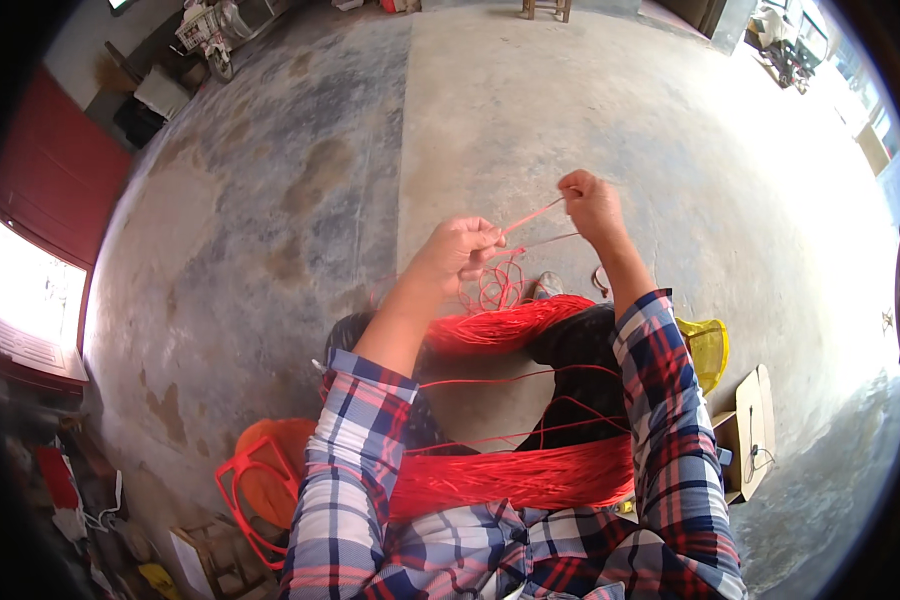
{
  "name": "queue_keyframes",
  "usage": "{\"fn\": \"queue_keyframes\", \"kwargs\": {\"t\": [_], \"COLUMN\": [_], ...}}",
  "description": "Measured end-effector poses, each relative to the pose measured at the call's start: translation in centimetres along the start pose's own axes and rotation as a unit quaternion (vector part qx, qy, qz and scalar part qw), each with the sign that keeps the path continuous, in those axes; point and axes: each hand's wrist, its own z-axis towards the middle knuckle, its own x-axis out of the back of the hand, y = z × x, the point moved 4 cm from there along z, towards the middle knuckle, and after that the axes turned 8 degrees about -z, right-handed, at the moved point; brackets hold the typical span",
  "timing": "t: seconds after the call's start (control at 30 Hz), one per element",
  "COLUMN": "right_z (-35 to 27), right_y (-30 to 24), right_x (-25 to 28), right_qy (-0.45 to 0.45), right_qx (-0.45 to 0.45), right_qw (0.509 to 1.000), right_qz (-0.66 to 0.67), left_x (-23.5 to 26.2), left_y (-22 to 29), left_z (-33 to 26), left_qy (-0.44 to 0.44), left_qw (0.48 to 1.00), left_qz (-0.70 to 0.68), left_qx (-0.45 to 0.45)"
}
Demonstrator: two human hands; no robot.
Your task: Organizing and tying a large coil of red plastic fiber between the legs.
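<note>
- Biggest thing first: the red skein [515,478] sits across our lap, with a second thick band out near the knees. We'd keep our thighs steady so the bands don't slump together.
- Loose red loops [502,288] lie just past the far band. We'd feed from those gently, since a hard yank could probably knot them.
- Our left hand [462,248] is closed in a pinch, thumb against fingers, on the red strand [533,217]. Our right hand [592,207], higher up and farther out, is curled nearly into a fist around the other end.
- That strand runs taut between them. We'd say even tension and a firm left pinch matter most here.
- Now the murky bits: our plaid sleeves [675,440] cover the skein's sides, so we can't tell if the bands join up.
- The far band and left hand hide part of the loops.
- Our right fingertips are blurry; exact grip, no clue.
- A thinner line [550,240] runs below the strand. Same cord doubled back? Can't tell.
</note>
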Motion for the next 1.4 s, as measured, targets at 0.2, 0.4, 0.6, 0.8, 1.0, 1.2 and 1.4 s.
{"fn": "queue_keyframes", "kwargs": {"t": [0.2,0.4,0.6,0.8,1.0,1.2,1.4], "right_z": [-0.5,-1.1,-3.7,-5.6,-4.3,-5.7,-7.2], "right_y": [3.3,3.4,-5.3,-8.2,-6.3,-6.8,-9.2], "right_x": [0.9,1.2,-2.3,-2.6,-2.2,-3.5,-3.1], "right_qy": [-0.001,-0.061,-0.094,-0.300,-0.199,-0.208,-0.280], "right_qx": [-0.090,-0.103,0.107,0.055,0.026,0.089,0.111], "right_qw": [0.975,0.954,0.987,0.947,0.973,0.974,0.944], "right_qz": [-0.205,-0.276,0.069,0.098,0.113,0.025,0.134], "left_x": [-0.3,-0.2,-0.7,0.6,-0.8,-0.2,0.4], "left_y": [-0.1,0.3,0.3,0.0,0.0,0.4,1.3], "left_z": [-0.7,-0.7,-0.8,-0.5,-0.9,-0.5,-0.2], "left_qy": [-0.003,-0.017,0.021,0.028,-0.018,-0.007,0.153], "left_qw": [0.998,0.998,0.999,0.998,0.997,0.990,0.922], "left_qz": [0.020,-0.023,-0.025,-0.051,-0.056,-0.133,0.234], "left_qx": [0.051,0.051,0.043,0.031,0.057,-0.042,-0.267]}}
